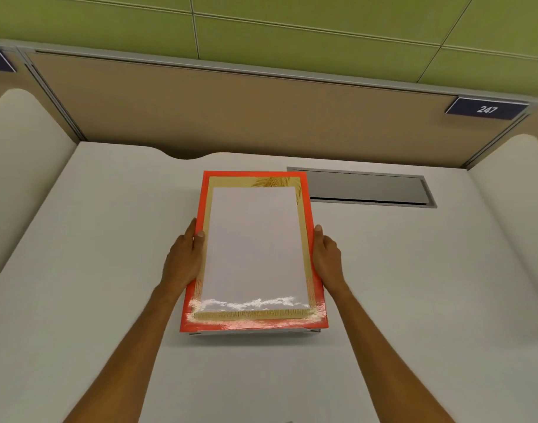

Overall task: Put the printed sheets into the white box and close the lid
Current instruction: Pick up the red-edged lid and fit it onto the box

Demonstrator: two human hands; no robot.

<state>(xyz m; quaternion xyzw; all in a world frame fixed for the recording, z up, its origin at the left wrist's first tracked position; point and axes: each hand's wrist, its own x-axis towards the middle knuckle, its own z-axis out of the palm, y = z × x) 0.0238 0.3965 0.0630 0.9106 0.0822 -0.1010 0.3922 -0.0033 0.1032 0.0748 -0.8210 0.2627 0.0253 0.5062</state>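
Lid going onto the white box, both hands on it.
Orange-bordered lid (255,248) sits over the white box (255,332), only a thin strip showing at the near edge, mid table (93,239). Left hand (182,261) and right hand (327,257) clamp the long sides, fingers closed on the lid. Printed sheets not visible, presumably inside. Looks light, stiff, glossy, maybe slippery; grip mid-sides.
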